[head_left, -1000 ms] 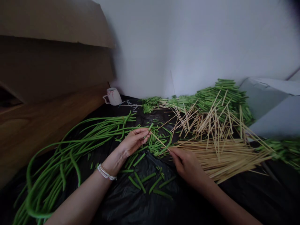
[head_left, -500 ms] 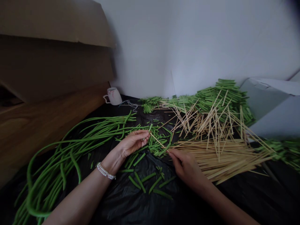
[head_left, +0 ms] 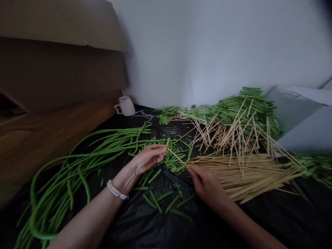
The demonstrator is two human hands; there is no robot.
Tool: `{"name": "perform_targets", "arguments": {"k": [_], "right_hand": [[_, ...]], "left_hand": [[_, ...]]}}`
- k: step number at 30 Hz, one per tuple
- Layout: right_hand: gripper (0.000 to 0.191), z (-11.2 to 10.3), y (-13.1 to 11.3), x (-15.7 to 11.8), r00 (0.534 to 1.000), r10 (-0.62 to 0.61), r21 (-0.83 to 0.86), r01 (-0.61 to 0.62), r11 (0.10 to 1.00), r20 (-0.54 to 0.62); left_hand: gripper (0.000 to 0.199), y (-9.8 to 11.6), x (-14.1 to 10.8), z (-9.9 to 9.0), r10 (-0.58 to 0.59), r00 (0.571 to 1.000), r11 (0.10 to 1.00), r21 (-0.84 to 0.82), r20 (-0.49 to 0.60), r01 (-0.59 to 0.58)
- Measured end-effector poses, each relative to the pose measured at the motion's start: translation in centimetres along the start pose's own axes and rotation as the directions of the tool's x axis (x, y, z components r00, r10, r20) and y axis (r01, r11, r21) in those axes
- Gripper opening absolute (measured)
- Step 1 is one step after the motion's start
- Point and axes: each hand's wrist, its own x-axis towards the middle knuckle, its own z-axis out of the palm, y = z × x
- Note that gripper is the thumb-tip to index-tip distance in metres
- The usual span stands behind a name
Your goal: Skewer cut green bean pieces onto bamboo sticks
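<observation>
My left hand point(head_left: 149, 158), with a beaded bracelet at the wrist, is closed in a pinch on a short piece of green bean point(head_left: 168, 141). A thin wooden skewer point(head_left: 175, 155) runs from that piece down to my right hand point(head_left: 204, 180), whose fingers are closed round its other end. The skewer's tip meets the bean at my left fingertips; how deep it goes is hidden. Beneath both hands lie many cut bean pieces point(head_left: 155, 200) on black plastic sheeting point(head_left: 145, 224). Beside my right hand is a pile of loose skewers point(head_left: 249, 173).
Long uncut beans point(head_left: 62, 173) lie at the left. Skewered beans point(head_left: 249, 103) are stacked along the wall, their sticks pointing towards me. A mug point(head_left: 126, 106) stands at the back, near a cardboard box point(head_left: 62, 69). A white box point(head_left: 301, 117) is at the right.
Both hands have shifted very slightly to the right, still holding the bean piece and the skewer. Nothing else has visibly moved.
</observation>
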Motion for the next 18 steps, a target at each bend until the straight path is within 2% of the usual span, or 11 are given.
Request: {"name": "perform_targets", "arguments": {"k": [4,6,8,14,16,18], "right_hand": [[0.024,0.0,-0.4,0.1,1.000,-0.015,0.029,0.015,0.999,-0.001],[0.025,0.0,-0.6,0.2,1.000,-0.031,0.043,0.031,0.999,0.000],[0.025,0.0,-0.7,0.4,0.999,-0.042,0.052,0.043,0.998,-0.018],[0.027,0.1,-0.4,0.5,0.998,-0.049,0.056,0.051,0.997,-0.033],[0.027,0.2,-0.2,0.4,0.998,-0.040,0.039,0.042,0.998,-0.038],[0.027,0.3,-0.1,0.4,0.999,-0.037,0.019,0.038,0.999,-0.037]], "left_hand": [[0.017,-1.1,-0.4,1.0,-0.017,1.000,0.990,0.139,-0.006,0.017],[0.020,-2.0,-0.6,1.6,-0.067,0.995,0.968,0.246,0.070,0.048],[0.021,-2.7,-0.7,2.1,-0.034,0.991,0.960,0.279,0.128,-0.003],[0.026,-3.2,-0.7,2.1,0.049,0.978,0.929,0.351,0.204,-0.120],[0.024,-3.4,-0.8,2.3,0.065,0.964,0.886,0.430,0.257,-0.174],[0.018,-3.6,-1.0,2.6,0.098,0.947,0.798,0.544,0.306,-0.259]]}}
